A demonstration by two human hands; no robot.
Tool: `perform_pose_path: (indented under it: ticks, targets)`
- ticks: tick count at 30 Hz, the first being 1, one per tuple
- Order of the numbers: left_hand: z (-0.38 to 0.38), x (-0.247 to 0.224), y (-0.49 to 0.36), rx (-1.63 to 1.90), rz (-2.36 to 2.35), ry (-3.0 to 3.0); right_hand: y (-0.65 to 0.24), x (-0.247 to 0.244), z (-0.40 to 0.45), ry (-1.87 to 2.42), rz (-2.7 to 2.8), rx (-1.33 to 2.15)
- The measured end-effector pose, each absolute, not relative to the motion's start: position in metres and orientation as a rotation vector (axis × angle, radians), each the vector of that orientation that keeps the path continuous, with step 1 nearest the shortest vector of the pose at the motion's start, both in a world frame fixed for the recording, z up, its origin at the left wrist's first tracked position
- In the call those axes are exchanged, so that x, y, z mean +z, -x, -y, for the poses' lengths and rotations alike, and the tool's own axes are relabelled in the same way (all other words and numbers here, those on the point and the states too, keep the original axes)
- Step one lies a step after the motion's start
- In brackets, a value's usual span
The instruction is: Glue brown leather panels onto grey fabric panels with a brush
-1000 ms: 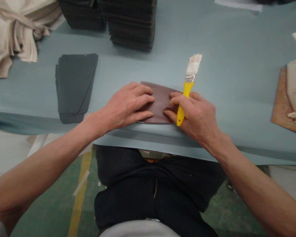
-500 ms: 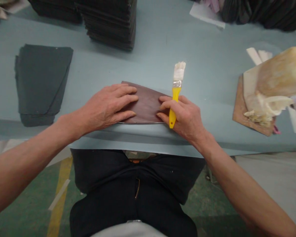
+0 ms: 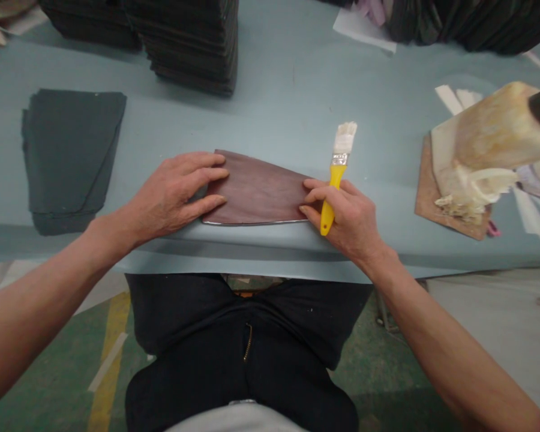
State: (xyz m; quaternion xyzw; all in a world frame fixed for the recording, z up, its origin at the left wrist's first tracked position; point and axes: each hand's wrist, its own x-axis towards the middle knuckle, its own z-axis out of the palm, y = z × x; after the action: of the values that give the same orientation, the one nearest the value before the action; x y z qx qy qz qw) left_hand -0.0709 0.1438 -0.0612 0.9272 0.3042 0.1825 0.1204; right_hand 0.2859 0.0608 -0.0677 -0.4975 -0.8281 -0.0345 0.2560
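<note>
Presently working over a worktop (image 3: 292,114) with a smooth blue-green covering, bent downward along the near edge. Resting the left hand (image 3: 180,189), loosely open with fingers parted, on the left end of a brown-purple panel (image 3: 261,189), laid flat close to this edge. Gripping with the right hand (image 3: 339,210), rather closed, the yellow handle of a brush (image 3: 335,178), bristles pointing away from the body, and touching with its fingertips the panel's right end. Seen well to the left: a pile of dark grey sheets (image 3: 74,150). Placed farther back: tall black stacks (image 3: 195,42) and a white paper (image 3: 364,30). Standing at the right on a brown board (image 3: 426,180): a stained, pale container (image 3: 486,129). Visible below the worktop: a green floor (image 3: 49,390) with a yellow stripe (image 3: 112,336).
</note>
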Motion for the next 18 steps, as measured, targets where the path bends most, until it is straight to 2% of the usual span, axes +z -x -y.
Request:
perform_pose_path:
  ticks: [18]
  targets:
    - [-0.142,-0.045,0.07,0.519,-0.942,-2.681,-0.285,-0.058,-0.062,1.348,2.113,-0.184]
